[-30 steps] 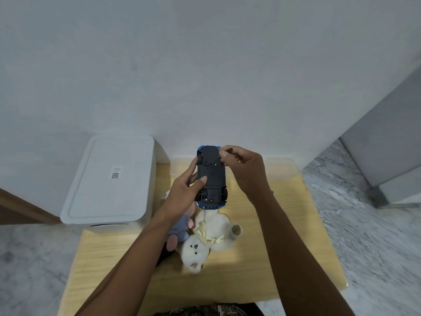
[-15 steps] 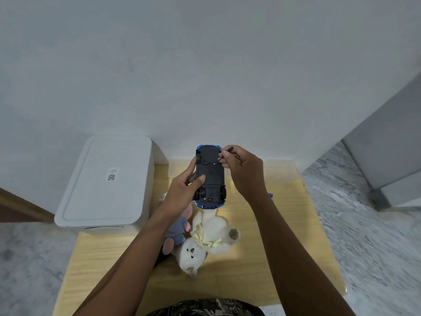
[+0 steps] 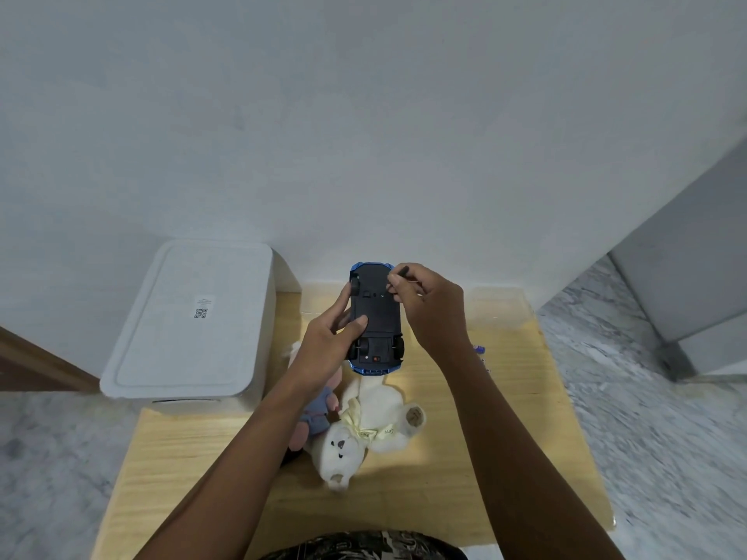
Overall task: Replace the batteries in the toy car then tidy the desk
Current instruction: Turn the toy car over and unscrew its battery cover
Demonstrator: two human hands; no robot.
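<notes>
Currently: left hand (image 3: 325,349) grips upturned blue plastic toy car (image 3: 376,317) | right hand (image 3: 432,307) pinches thin dark screwdriver (image 3: 400,273) at its underside | above wooden desk (image 3: 525,398)

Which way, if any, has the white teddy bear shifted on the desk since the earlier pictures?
No. The white teddy bear lies in the same spot on the desk, head toward the person, judged against the desk's edges; only the camera drifted.

A light wooden desk (image 3: 505,446) stood against the wall on a marbled floor (image 3: 667,438). A white bear (image 3: 366,430) lay near its middle, touching a pink and blue plush (image 3: 317,414) on its left. A small purple item (image 3: 480,350) lay toward the right edge. A white lidded box (image 3: 190,325) overlapped the far left corner.
</notes>
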